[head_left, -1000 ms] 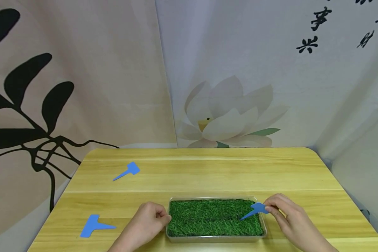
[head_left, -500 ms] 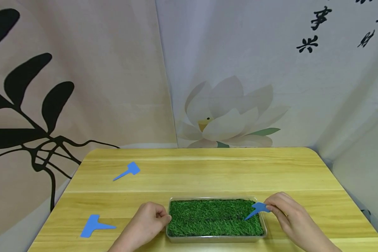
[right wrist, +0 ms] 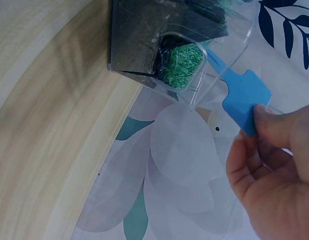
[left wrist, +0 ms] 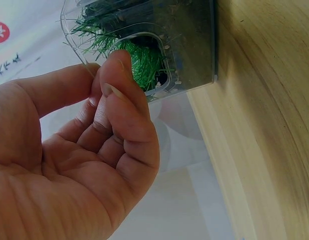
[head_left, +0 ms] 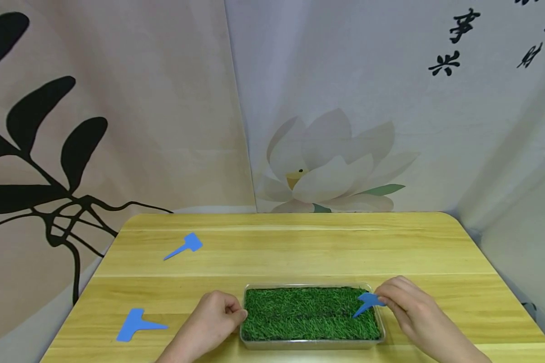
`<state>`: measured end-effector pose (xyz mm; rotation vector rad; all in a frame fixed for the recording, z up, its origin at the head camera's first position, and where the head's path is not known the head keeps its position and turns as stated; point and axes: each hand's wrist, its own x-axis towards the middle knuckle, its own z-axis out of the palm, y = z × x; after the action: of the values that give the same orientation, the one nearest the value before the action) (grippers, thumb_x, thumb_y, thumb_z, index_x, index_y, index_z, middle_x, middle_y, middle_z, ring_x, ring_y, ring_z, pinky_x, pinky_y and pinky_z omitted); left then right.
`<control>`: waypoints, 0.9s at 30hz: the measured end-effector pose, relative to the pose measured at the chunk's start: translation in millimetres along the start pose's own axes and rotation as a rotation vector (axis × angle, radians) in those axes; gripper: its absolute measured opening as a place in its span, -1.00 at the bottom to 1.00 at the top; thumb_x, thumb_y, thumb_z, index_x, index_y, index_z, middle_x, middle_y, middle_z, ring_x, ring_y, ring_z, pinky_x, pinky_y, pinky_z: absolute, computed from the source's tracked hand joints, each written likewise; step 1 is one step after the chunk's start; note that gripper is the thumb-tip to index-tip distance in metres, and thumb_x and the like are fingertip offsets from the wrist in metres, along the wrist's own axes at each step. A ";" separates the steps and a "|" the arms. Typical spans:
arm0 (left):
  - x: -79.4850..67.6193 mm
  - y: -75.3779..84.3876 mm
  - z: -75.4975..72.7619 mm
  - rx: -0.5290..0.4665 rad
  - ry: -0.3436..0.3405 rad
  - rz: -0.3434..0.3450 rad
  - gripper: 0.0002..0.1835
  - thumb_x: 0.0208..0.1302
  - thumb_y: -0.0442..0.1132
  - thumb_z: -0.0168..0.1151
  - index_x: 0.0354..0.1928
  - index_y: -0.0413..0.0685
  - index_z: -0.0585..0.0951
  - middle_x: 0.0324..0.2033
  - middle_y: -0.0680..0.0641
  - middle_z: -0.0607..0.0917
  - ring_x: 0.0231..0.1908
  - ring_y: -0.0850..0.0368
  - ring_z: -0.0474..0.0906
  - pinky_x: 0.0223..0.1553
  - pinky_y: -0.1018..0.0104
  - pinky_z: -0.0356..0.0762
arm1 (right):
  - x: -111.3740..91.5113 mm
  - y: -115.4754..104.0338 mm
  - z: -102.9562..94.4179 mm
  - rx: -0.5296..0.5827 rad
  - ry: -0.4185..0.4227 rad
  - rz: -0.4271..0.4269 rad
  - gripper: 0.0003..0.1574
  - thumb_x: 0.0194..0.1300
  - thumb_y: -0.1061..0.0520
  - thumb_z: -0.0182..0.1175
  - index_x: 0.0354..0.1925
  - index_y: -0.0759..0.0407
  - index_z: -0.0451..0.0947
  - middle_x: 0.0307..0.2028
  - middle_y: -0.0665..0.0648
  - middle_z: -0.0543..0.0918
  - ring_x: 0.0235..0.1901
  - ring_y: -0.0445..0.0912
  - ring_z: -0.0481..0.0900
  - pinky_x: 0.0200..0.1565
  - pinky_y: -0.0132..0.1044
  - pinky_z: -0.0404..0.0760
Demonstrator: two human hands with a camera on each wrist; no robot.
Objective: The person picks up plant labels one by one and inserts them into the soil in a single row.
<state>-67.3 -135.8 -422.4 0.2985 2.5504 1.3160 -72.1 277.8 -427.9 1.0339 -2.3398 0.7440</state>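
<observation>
A clear plastic box (head_left: pixel 311 345) with green artificial grass (head_left: pixel 309 312) filling it stands near the table's front. At its left end, my left hand (head_left: pixel 215 317) pinches the rim between thumb and fingers, as the left wrist view shows. My right hand (head_left: pixel 415 312), over the box's right end, holds a blue T-shaped plant label (right wrist: pixel 244 95) by its broad head. The label slants down to the left, its pointed tip at the grass near the right end; whether the tip has entered the grass I cannot tell.
Two more blue plant labels lie flat on the wooden table (head_left: pixel 300 252): one label (head_left: pixel 191 243) at the back left, another label (head_left: pixel 133 325) at the front left, near my left forearm. A printed curtain (head_left: pixel 186 101) hangs behind the table.
My right hand first shifts slightly right, carrying the label's tip right across the grass, then comes slightly left and the label stands steeper. My left hand stays at the rim.
</observation>
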 end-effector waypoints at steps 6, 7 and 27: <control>-0.1 0.0 0.0 -0.001 -0.005 -0.003 -0.67 0.35 -0.34 0.34 -0.62 -0.09 0.60 -0.73 0.17 0.40 -0.67 0.30 0.26 -0.60 0.40 0.26 | 4.2 -3.0 -0.4 -0.013 -0.032 0.001 -0.55 0.69 -0.11 -0.15 -0.08 -0.02 0.65 -0.15 -0.19 0.61 -0.19 -0.29 0.54 -0.09 -0.65 0.48; -0.1 0.0 -0.1 -0.002 -0.006 -0.004 -0.67 0.35 -0.34 0.34 -0.62 -0.09 0.60 -0.73 0.17 0.40 -0.67 0.30 0.26 -0.61 0.41 0.25 | 4.9 -3.5 -0.4 -0.015 -0.035 0.000 -0.54 0.69 -0.11 -0.16 -0.08 -0.02 0.65 -0.15 -0.19 0.61 -0.19 -0.29 0.54 -0.08 -0.65 0.48; 0.4 -0.6 -0.8 -0.018 -0.019 -0.010 -0.66 0.37 -0.33 0.34 -0.62 -0.08 0.59 -0.73 0.16 0.39 -0.68 0.29 0.23 -0.62 0.42 0.22 | 19.6 -12.3 8.1 -0.081 -0.062 -0.085 -0.44 0.74 -0.07 -0.24 -0.16 0.05 0.67 -0.18 -0.19 0.60 -0.19 -0.28 0.51 -0.07 -0.62 0.47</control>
<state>-68.0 -136.7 -422.5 0.2932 2.5202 1.3253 -76.1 255.5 -418.4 1.1274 -2.3416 0.5877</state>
